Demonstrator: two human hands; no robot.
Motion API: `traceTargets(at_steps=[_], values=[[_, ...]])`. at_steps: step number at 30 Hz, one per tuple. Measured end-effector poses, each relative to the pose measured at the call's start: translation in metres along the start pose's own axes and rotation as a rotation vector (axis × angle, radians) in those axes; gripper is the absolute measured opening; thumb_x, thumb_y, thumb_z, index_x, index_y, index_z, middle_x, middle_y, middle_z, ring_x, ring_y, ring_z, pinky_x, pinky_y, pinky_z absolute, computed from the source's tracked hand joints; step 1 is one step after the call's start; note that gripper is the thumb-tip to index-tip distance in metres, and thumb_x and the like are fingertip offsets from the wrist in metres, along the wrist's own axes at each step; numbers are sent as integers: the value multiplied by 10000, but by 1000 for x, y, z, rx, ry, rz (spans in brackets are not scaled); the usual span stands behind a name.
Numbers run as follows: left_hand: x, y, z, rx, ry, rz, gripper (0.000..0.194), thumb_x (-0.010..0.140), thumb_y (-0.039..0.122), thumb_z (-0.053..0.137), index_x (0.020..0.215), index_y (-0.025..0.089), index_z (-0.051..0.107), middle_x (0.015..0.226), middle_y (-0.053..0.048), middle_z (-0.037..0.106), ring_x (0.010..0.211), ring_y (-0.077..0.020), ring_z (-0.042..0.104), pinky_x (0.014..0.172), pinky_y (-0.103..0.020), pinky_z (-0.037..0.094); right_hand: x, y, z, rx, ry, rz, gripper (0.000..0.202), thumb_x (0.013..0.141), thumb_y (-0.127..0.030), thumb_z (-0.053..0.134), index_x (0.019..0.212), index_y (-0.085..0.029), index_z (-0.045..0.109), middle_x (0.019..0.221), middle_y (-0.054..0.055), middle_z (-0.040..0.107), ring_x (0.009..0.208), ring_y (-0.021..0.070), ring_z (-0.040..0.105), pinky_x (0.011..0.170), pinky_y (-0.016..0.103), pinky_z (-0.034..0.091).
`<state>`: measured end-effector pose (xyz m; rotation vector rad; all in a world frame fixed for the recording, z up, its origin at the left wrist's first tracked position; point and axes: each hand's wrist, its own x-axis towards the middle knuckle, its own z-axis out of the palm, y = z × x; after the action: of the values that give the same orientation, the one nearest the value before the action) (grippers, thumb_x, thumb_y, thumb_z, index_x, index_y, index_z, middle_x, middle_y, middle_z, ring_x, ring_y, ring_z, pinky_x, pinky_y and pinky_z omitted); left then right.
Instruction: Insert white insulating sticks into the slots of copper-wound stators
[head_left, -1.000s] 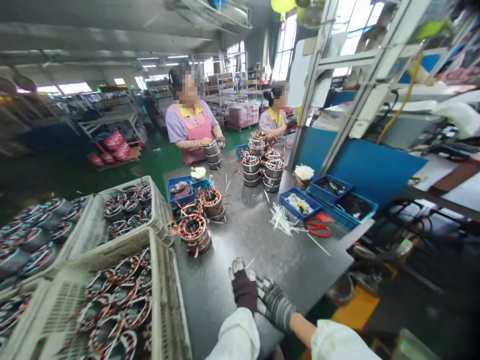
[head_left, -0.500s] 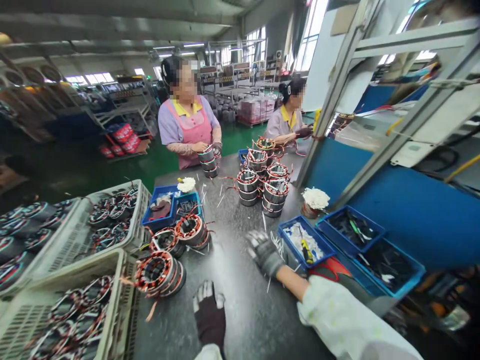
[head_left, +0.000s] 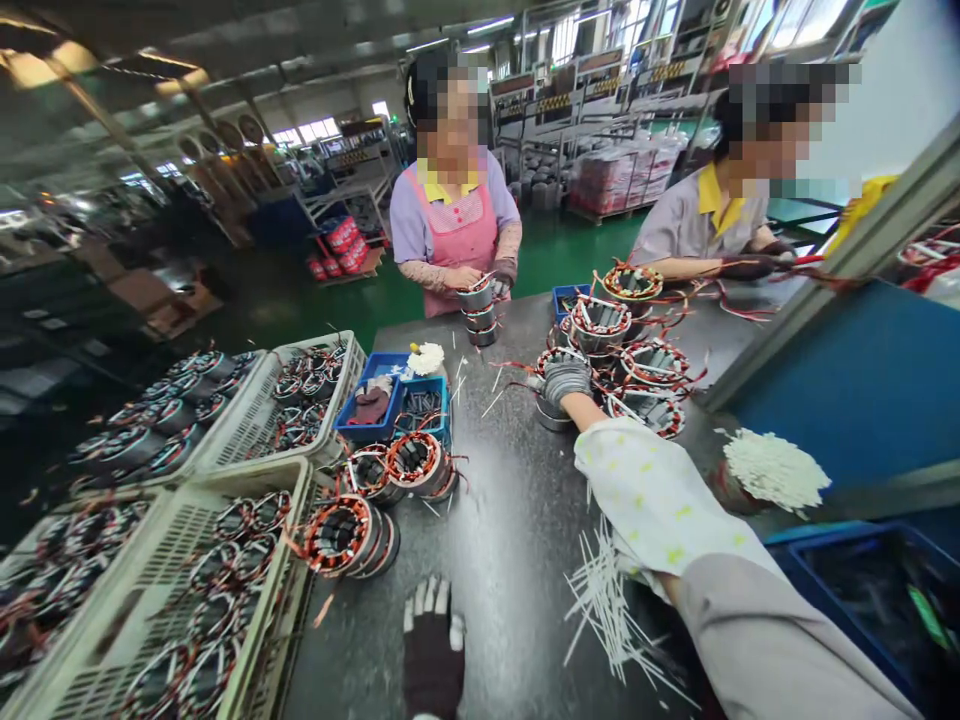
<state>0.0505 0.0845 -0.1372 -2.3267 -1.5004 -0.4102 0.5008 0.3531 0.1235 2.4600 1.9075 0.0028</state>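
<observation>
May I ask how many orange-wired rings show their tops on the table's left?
3: the nearest ring, the middle ring behind it, and the rightmost ring beside that. Others may be hidden underneath.

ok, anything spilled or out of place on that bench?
The white sticks lie in a loose, crisscrossed heap straight on the tabletop, right of the left hand; a few more are scattered farther up. Untidy, though perhaps deliberate.

Beyond the table [head_left: 495,600], a green floor [head_left: 547,255] is lined with metal racks [head_left: 559,100]. Far behind the table, the room is lit by windows [head_left: 806,22] and strip lights [head_left: 489,26] beneath a dark ceiling [head_left: 300,22]. Right of the table, a blue panel [head_left: 847,390] is bordered by a slanted grey post [head_left: 892,215].
</observation>
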Motion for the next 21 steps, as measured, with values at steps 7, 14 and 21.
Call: traceTargets(at_steps=[7, 14, 21], values=[[2, 2, 4, -22, 87, 30, 494, 979, 164, 506, 1437, 164, 692, 1499, -112, 678, 1474, -273, 533, 1309, -489, 304, -21, -3, -1, -50, -59, -52, 659, 1043, -603, 519, 1345, -49, 713, 1414, 300, 651, 1341, 396, 585, 1150, 484, 401], [1, 3, 5, -89, -1, -20, 499, 995, 181, 508, 1461, 179, 687, 1496, -130, 682, 1455, -287, 562, 1291, -502, 319, -109, -53, 0, -21, -131, -174, 694, 1052, -677, 450, 1248, -87, 758, 1199, 271, 749, 1216, 404, 674, 1054, 494, 489], [33, 17, -53, -255, -369, -137, 492, 1006, 179, 486, 1454, 189, 688, 1493, -127, 686, 1434, -297, 604, 1248, -521, 416, -242, -140, 16, 140, -77, -342, 555, 1007, -608, 614, 1129, -102, 808, 1189, 283, 768, 1106, 398, 724, 1039, 514, 520]])
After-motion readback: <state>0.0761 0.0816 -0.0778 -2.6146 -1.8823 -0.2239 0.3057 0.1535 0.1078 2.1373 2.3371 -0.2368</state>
